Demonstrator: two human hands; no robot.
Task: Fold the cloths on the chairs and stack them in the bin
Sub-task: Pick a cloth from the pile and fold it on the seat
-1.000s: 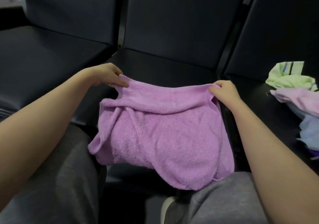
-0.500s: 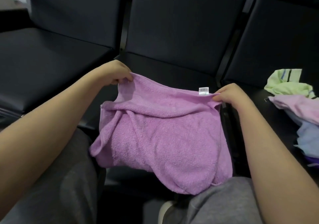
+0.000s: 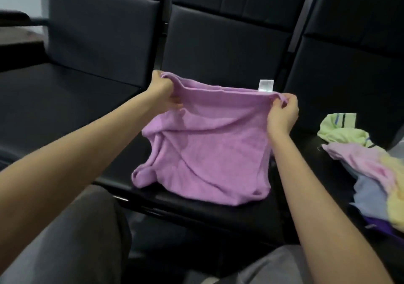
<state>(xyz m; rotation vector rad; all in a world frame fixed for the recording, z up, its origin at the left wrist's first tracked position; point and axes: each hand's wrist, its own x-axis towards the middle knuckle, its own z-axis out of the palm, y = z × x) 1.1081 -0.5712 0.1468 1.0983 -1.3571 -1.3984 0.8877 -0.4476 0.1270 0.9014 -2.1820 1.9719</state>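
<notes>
**Q:** What is on the left?

**A:** The left hand (image 3: 164,87), at the end of an outstretched arm. Its fingers (image 3: 175,105) are curled tight on the top left corner of a purple cloth (image 3: 207,148).

**Q:** And between the hands?

**A:** The cloth's top edge runs fairly taut from one set of fingers to the other. Below the fingers it sags in creases, and its lower edge lies bunched on a black seat (image 3: 218,216). A white tag (image 3: 266,85) stands up from the top edge, just left of the right fingers.

**Q:** And on the right?

**A:** The right hand (image 3: 282,115) pinches the top right corner, with its fingers (image 3: 276,104) closed on the hem. Well right of them, on the next seat, lies a loose pile (image 3: 367,159) of green, pink, yellow and blue cloths, all unfolded. No bin is in view.

**Q:** How should this step go?

**A:** It looks like the spreading-out before a first fold. The lower left part, under the left fingers, is rolled on itself. A lift and a light shake should let it drop flat. Both corners want holding level, with the grip kept right at the corners. Then the cloth can be laid on the seat and folded edge to edge. If the roll stays in, the fold will probably come out skewed and stack badly.
</notes>
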